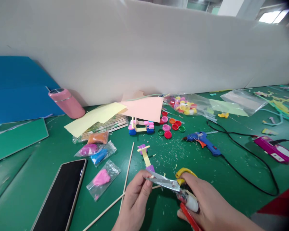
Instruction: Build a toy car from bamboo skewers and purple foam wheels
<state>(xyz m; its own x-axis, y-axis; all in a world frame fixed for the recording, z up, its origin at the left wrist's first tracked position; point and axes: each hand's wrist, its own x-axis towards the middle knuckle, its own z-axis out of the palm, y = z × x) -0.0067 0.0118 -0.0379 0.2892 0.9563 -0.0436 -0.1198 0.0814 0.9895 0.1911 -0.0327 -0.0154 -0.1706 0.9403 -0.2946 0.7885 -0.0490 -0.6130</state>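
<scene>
My right hand (204, 199) grips a pair of scissors (170, 183) with one yellow and one red handle. The handles are spread apart, and the blades point left to the fingertips of my left hand (138, 192). Thumb and forefinger of that hand pinch a small pale piece at the blade tips; its kind is too small to make out. A thin wooden stick (103, 210) passes behind the left hand, crossing another wooden stick (129, 166). Just beyond the blades lies a small yellow strip with purple ends (146, 158) and a short crossbar.
A small model car (141, 127) and bottle caps (167, 127) sit farther back. At right lie a blue glue gun (203, 141), its black cable and a purple power strip (274, 149). A phone (61, 195), clay packets (102, 178) and a pink bottle (67, 102) are on the left.
</scene>
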